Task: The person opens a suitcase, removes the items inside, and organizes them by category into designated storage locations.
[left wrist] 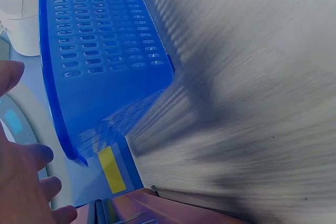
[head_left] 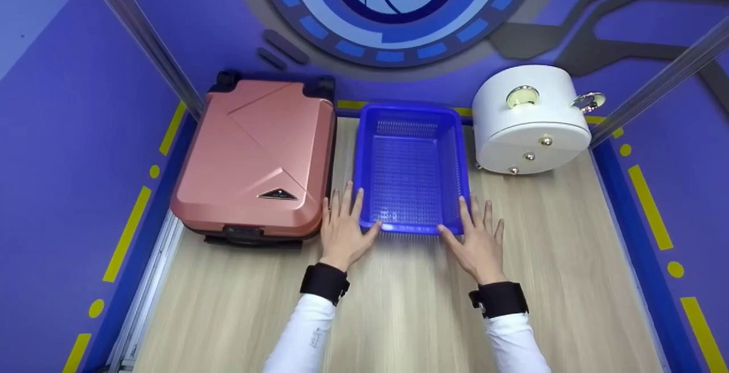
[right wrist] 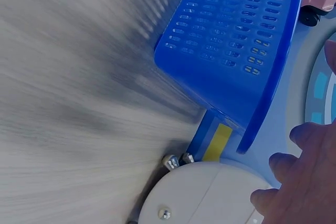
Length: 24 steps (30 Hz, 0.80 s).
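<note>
A blue plastic basket (head_left: pixel 407 229) with slotted walls stands on the wood-grain surface, nothing inside it. At its near left corner is my left hand (head_left: pixel 344 230), fingers spread and straight, thumb tip right at the near rim. Mirroring it at the near right corner, my right hand (head_left: pixel 478 242) has its fingers extended, thumb and forefinger at the rim. In the left wrist view the basket's near wall (left wrist: pixel 100 51) fills the upper left, with the left fingers (left wrist: pixel 39 156) beside it. The right wrist view shows the same wall (right wrist: pixel 226 35) and the right fingers (right wrist: pixel 283 166) apart from it.
Left of the basket lies a pink hard-shell suitcase (head_left: pixel 256 151), close to the left hand. A white rounded case (head_left: pixel 527 117) with gold knobs and ring handles stands at the back right. Blue panels (head_left: pixel 102 134) and metal posts (head_left: pixel 148 37) bound the sides and back.
</note>
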Tool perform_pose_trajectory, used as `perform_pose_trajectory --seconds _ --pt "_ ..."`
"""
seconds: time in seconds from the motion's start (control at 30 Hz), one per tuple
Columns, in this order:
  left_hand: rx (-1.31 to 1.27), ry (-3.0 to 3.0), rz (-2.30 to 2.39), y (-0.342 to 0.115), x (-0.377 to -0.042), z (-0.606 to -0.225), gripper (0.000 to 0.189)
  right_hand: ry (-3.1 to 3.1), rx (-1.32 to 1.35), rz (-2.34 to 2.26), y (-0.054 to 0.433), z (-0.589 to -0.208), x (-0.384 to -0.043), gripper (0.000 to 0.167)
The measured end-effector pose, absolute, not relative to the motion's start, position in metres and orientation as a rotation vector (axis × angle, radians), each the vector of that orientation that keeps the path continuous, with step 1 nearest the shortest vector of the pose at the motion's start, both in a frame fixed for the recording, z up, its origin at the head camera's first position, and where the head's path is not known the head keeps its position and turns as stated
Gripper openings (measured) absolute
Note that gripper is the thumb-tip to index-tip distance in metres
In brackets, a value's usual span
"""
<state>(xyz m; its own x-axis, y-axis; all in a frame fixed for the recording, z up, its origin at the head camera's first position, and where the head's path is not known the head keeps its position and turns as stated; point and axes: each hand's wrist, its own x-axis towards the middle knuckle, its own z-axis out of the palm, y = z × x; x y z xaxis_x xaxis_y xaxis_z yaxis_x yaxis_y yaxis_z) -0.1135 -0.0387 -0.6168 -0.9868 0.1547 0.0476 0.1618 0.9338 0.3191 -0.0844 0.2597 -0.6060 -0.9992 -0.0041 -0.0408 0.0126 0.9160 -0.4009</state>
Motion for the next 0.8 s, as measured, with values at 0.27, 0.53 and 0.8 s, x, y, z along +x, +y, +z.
perform_pose_trajectory --seconds 0.27,0.53,0.8 --pt "-0.287 -3.038 -0.548 -0.041 -0.113 -0.611 0.087 3.051 0.007 -0.657 0.26 -0.6 -0.086 0.09" --pt "-0.397 -2.916 -0.615 -0.049 -0.107 -0.592 0.085 3.056 -0.014 -0.748 0.257 -0.59 -0.084 0.09" --pt "-0.524 -2.743 -0.443 -0.068 -0.107 -0.567 0.082 3.076 -0.104 -0.937 0.249 -0.578 -0.074 0.087"
